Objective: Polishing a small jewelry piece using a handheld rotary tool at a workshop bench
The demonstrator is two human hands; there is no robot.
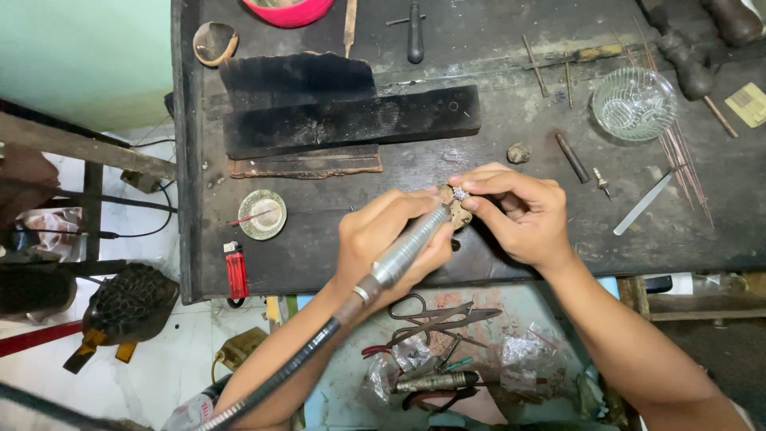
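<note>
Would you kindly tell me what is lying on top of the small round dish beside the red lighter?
A thin red-tipped stick lies across the small round dish, beside the red lighter. The dish's patterned face shows otherwise; whatever is under it on the dark workbench is covered.

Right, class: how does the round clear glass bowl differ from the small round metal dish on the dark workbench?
The clear ribbed glass bowl is larger and deeper; the small round metal dish is shallow and opaque. The bowl sits far right of the hands, the dish left, near the red lighter. A thin red-tipped stick lies across the dish. Both are round.
</note>
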